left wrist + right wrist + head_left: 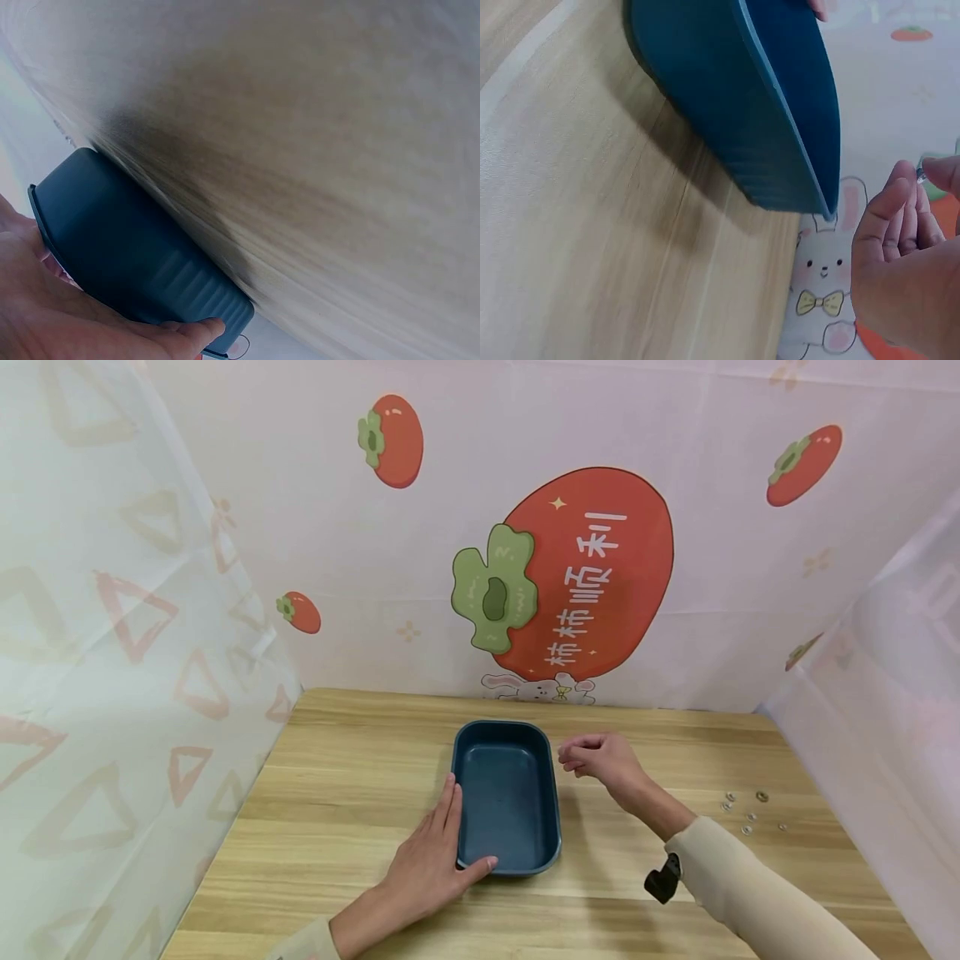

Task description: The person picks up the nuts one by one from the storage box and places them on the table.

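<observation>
A dark blue rectangular tray [507, 793] with raised walls stands upright on the wooden table. My left hand [431, 856] rests against its left side, fingers straight along the wall and thumb at the near left corner. In the left wrist view, the thumb [202, 331] touches the outer wall of the tray [135, 232]. Just beyond the tray's right rim, my right hand [603, 760] is raised above the table. Between thumb and fingertips it pinches a small silvery metal nut [921, 176], mostly covered by the fingers.
Several small metal nuts [762, 796] lie scattered on the right part of the wooden table [337, 793]. A printed cloth [337, 527] with persimmon pictures hangs behind the table, and more cloth hangs at both sides. A black strap piece [663, 880] sits at the right sleeve.
</observation>
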`<state>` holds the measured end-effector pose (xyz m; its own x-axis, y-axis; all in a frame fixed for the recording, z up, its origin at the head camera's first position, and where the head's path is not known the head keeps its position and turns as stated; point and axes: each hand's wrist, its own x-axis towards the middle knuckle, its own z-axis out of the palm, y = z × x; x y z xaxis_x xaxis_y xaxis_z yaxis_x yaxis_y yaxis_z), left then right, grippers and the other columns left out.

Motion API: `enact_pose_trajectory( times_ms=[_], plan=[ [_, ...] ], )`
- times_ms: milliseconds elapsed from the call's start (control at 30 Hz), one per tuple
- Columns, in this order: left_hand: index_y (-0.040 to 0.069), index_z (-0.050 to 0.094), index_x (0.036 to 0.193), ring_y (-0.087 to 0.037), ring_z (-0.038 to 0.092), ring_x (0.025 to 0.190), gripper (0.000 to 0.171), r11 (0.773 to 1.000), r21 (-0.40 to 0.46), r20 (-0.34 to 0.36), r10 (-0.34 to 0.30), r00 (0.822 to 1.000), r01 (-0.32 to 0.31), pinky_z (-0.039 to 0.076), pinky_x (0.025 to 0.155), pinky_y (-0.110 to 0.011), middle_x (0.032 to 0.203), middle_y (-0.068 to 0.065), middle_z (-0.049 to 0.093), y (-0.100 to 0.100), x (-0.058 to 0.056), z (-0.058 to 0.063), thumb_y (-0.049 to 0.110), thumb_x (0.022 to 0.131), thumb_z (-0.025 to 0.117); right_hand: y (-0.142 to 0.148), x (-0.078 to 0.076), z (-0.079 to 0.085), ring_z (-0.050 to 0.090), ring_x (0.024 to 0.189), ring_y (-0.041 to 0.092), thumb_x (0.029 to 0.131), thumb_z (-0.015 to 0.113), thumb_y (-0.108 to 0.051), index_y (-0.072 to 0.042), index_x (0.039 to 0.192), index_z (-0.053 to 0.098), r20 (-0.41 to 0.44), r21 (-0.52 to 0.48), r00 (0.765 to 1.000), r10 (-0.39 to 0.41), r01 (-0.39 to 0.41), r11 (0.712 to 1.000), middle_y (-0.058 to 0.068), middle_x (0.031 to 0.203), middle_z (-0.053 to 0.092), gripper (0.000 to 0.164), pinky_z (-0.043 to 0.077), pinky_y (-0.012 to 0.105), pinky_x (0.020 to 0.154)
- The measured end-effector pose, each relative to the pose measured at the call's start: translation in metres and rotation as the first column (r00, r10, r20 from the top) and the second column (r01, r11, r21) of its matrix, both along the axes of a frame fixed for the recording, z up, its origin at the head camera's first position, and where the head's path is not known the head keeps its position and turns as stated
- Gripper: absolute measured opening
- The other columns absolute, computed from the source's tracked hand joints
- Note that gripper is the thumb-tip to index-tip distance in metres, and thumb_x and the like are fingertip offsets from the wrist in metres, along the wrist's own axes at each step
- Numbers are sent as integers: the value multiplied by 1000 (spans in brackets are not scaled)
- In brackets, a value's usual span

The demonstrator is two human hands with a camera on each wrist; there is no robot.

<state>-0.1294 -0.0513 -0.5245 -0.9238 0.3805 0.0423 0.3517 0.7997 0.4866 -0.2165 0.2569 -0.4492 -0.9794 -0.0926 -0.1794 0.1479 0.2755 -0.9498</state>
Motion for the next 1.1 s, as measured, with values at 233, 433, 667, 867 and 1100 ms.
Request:
enact_pose_trajectory(
  times_ms=[233,433,667,867,1100],
  plan=[
    [2,14,169,-36,31,157,110,1000,2,0,1,1000,-1,41,118,-57,179,-12,4,0,0,0,68,96,64,20,3,1,72,87,14,105,68,-17,6,119,74,58,-144,998,-18,27,989,3,99,78,28,61,24,81],
    [2,14,169,-36,31,158,110,1000,5,3,4,1000,-4,41,118,-56,179,-12,4,-1,0,0,68,96,64,38,6,0,73,87,12,105,68,-17,0,115,77,61,-210,998,-26,39,977,0,98,78,21,61,23,82],
    [3,13,170,-35,32,157,111,1000,-1,6,3,1000,-3,42,118,-56,179,-11,3,-1,0,0,68,96,64,62,10,0,73,89,10,105,68,-16,-7,111,79,61,-220,997,-55,68,973,-3,100,78,15,60,23,82],
    [3,13,170,-36,32,157,111,1000,-2,14,3,1000,-3,42,117,-57,179,-11,3,0,0,0,69,96,64,84,11,1,73,88,7,107,65,-13,-18,101,80,53,-240,996,-69,79,968,-6,97,78,17,60,22,80],
    [5,11,170,-37,33,157,111,1000,-5,16,4,1000,-4,43,116,-58,179,-10,2,0,-1,0,69,96,64,109,16,1,73,85,6,108,62,-11,-22,96,81,32,-255,995,-99,104,961,-7,93,78,25,60,20,77]
  ],
)
